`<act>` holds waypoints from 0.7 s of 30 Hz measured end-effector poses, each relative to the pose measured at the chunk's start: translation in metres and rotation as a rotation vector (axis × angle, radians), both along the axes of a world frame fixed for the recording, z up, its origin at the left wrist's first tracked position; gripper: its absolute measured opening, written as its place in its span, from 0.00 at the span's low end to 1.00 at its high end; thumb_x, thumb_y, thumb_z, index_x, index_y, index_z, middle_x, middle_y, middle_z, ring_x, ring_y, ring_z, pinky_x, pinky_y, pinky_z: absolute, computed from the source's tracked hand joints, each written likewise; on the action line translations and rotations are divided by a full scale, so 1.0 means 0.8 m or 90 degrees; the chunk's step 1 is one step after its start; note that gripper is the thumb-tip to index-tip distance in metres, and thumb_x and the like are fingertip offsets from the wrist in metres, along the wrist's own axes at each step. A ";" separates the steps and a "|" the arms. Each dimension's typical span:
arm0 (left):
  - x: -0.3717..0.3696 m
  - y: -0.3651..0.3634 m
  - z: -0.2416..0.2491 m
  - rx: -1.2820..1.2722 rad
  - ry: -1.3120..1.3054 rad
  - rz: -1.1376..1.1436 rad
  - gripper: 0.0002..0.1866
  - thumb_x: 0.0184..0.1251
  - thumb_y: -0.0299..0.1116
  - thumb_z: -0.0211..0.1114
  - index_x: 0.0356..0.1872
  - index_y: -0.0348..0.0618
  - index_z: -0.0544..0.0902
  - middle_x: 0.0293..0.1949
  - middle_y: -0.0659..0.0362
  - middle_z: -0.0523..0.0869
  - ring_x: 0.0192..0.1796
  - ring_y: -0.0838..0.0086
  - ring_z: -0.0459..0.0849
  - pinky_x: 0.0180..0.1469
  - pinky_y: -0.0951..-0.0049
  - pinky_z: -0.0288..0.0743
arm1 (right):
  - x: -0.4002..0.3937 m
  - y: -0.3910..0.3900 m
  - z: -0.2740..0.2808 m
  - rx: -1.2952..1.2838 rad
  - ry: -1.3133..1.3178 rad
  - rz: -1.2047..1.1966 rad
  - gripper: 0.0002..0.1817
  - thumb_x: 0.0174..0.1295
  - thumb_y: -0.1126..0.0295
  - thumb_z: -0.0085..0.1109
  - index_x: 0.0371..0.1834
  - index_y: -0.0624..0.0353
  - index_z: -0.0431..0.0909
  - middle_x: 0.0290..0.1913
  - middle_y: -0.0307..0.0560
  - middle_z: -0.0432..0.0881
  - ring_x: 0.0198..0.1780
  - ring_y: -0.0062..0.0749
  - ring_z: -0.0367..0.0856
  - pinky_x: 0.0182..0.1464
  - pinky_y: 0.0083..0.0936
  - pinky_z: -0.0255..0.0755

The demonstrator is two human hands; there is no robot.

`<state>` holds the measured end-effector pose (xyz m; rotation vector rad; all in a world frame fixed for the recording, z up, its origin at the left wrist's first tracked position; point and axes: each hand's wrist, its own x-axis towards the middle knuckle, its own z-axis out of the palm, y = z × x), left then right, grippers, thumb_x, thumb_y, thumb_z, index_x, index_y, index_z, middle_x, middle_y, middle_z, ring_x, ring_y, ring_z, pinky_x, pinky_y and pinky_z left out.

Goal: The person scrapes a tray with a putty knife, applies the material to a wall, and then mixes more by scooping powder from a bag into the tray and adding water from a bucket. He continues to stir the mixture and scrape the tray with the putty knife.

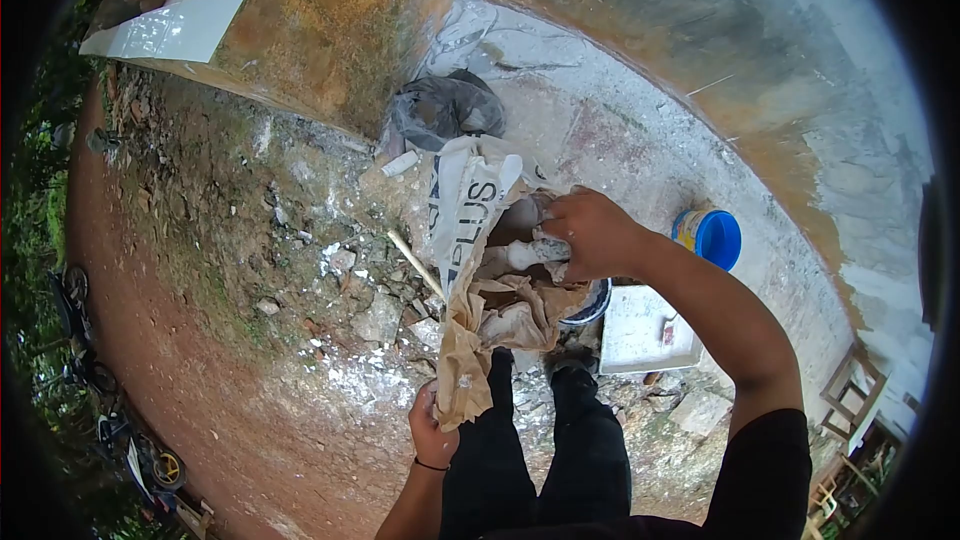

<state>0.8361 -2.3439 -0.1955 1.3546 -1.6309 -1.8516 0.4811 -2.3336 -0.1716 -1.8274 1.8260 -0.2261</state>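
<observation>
A paper sack point(470, 205), white outside with "PLUS" printed on it and brown inside, gapes in front of my legs. Its torn brown edge is gripped by my left hand point(432, 427), fingers closed at the lower corner. My right hand point(592, 232) reaches across the sack's mouth with its fingers curled around a whitish, powder-coated piece point(535, 254); I cannot tell what it is. Pale powder coats the folds inside. Partly hidden behind the sack is the rim of a dark blue and white basin point(598, 302).
A blue bucket point(718, 238) lies tipped beside a white tray point(640, 342) on the right. A black plastic bag point(448, 108) stands near the wall corner. Rubble and a wooden stick point(415, 265) lie left of the sack. Motorbikes point(140, 450) are parked far left.
</observation>
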 end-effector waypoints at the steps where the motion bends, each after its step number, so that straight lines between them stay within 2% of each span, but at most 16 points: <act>1: 0.000 0.002 -0.002 -0.001 -0.001 0.008 0.15 0.56 0.21 0.55 0.46 0.32 0.72 0.40 0.56 0.78 0.42 0.77 0.76 0.47 0.77 0.69 | -0.003 0.005 0.003 -0.001 0.001 -0.004 0.26 0.27 0.59 0.70 0.35 0.58 0.80 0.36 0.47 0.78 0.42 0.38 0.76 0.48 0.30 0.67; 3: 0.003 0.005 -0.008 -0.003 -0.002 0.012 0.15 0.55 0.19 0.52 0.45 0.32 0.72 0.40 0.57 0.78 0.42 0.77 0.76 0.46 0.77 0.69 | -0.007 0.015 0.006 -0.070 -0.011 -0.041 0.28 0.25 0.62 0.71 0.36 0.59 0.79 0.36 0.47 0.77 0.42 0.40 0.76 0.47 0.31 0.67; 5: 0.011 0.003 -0.016 -0.047 -0.042 -0.090 0.16 0.54 0.17 0.48 0.47 0.32 0.71 0.40 0.58 0.77 0.43 0.77 0.75 0.46 0.77 0.69 | -0.013 0.027 0.006 -0.109 -0.008 -0.062 0.28 0.24 0.63 0.71 0.36 0.60 0.79 0.36 0.47 0.77 0.41 0.40 0.76 0.47 0.31 0.67; 6: 0.003 0.004 -0.009 -0.048 -0.043 -0.095 0.16 0.54 0.17 0.48 0.47 0.32 0.71 0.40 0.58 0.77 0.43 0.77 0.75 0.46 0.77 0.69 | -0.015 0.032 0.006 -0.149 -0.004 -0.078 0.29 0.23 0.63 0.71 0.36 0.61 0.79 0.35 0.48 0.77 0.40 0.41 0.76 0.46 0.32 0.68; 8: -0.018 0.006 0.010 0.027 0.034 0.024 0.19 0.53 0.18 0.47 0.49 0.31 0.71 0.40 0.59 0.77 0.43 0.77 0.75 0.47 0.77 0.69 | -0.019 0.040 0.006 -0.148 -0.018 -0.100 0.28 0.24 0.63 0.71 0.36 0.61 0.79 0.35 0.48 0.76 0.40 0.41 0.75 0.46 0.33 0.68; 12: 0.001 0.011 -0.009 0.036 0.072 0.001 0.19 0.53 0.19 0.49 0.50 0.32 0.70 0.41 0.59 0.77 0.45 0.76 0.76 0.48 0.77 0.69 | -0.025 0.048 0.015 -0.124 0.007 -0.133 0.24 0.27 0.63 0.70 0.33 0.60 0.79 0.35 0.48 0.76 0.41 0.42 0.75 0.47 0.32 0.68; 14: 0.018 0.014 -0.029 0.010 -0.030 -0.072 0.24 0.54 0.20 0.49 0.56 0.32 0.65 0.50 0.55 0.74 0.51 0.73 0.73 0.52 0.76 0.67 | -0.025 0.045 0.020 -0.106 0.034 -0.129 0.24 0.26 0.62 0.71 0.32 0.61 0.79 0.34 0.48 0.76 0.39 0.42 0.75 0.45 0.33 0.68; 15: 0.015 0.016 -0.032 0.012 -0.030 -0.076 0.24 0.54 0.20 0.49 0.56 0.32 0.65 0.50 0.55 0.74 0.51 0.73 0.73 0.52 0.76 0.67 | -0.023 0.042 0.021 -0.088 0.063 -0.121 0.24 0.24 0.62 0.71 0.30 0.61 0.78 0.33 0.49 0.76 0.37 0.42 0.75 0.43 0.34 0.68; 16: 0.010 0.019 -0.035 0.041 0.023 -0.019 0.20 0.60 0.22 0.49 0.55 0.32 0.66 0.49 0.54 0.75 0.50 0.73 0.75 0.51 0.76 0.68 | -0.018 0.038 0.020 -0.085 0.063 -0.124 0.24 0.24 0.62 0.71 0.30 0.61 0.78 0.33 0.49 0.76 0.37 0.42 0.75 0.43 0.34 0.68; 17: 0.006 0.021 -0.037 0.069 0.076 0.038 0.17 0.66 0.24 0.49 0.55 0.31 0.67 0.48 0.53 0.77 0.49 0.73 0.76 0.51 0.76 0.69 | -0.012 0.032 0.019 -0.081 0.112 -0.102 0.21 0.28 0.63 0.69 0.29 0.60 0.79 0.33 0.47 0.76 0.37 0.40 0.76 0.43 0.33 0.69; 18: 0.008 0.022 -0.040 0.071 0.075 0.036 0.17 0.66 0.24 0.49 0.55 0.31 0.67 0.48 0.53 0.77 0.49 0.73 0.76 0.51 0.76 0.69 | -0.005 0.024 0.017 -0.076 0.160 -0.080 0.18 0.31 0.65 0.67 0.29 0.59 0.79 0.32 0.46 0.77 0.36 0.38 0.76 0.43 0.32 0.70; 19: 0.011 0.022 -0.043 0.005 0.028 -0.006 0.17 0.66 0.25 0.49 0.55 0.32 0.67 0.48 0.53 0.77 0.49 0.73 0.76 0.51 0.76 0.69 | 0.001 0.015 0.009 -0.074 0.160 -0.082 0.18 0.31 0.65 0.67 0.29 0.59 0.79 0.32 0.46 0.77 0.36 0.38 0.76 0.43 0.32 0.70; 20: 0.013 0.022 -0.045 -0.061 -0.019 -0.047 0.17 0.67 0.25 0.49 0.55 0.32 0.67 0.49 0.53 0.76 0.49 0.72 0.76 0.50 0.75 0.69 | 0.010 0.005 -0.003 -0.087 0.206 -0.068 0.13 0.34 0.66 0.64 0.26 0.58 0.80 0.31 0.44 0.77 0.36 0.36 0.77 0.44 0.32 0.70; 21: 0.008 0.021 -0.041 -0.060 -0.020 -0.050 0.17 0.67 0.25 0.49 0.55 0.32 0.67 0.49 0.53 0.76 0.49 0.72 0.76 0.50 0.75 0.69 | 0.017 -0.005 -0.014 -0.098 0.251 -0.055 0.09 0.37 0.68 0.61 0.24 0.57 0.80 0.29 0.43 0.78 0.36 0.35 0.77 0.44 0.31 0.71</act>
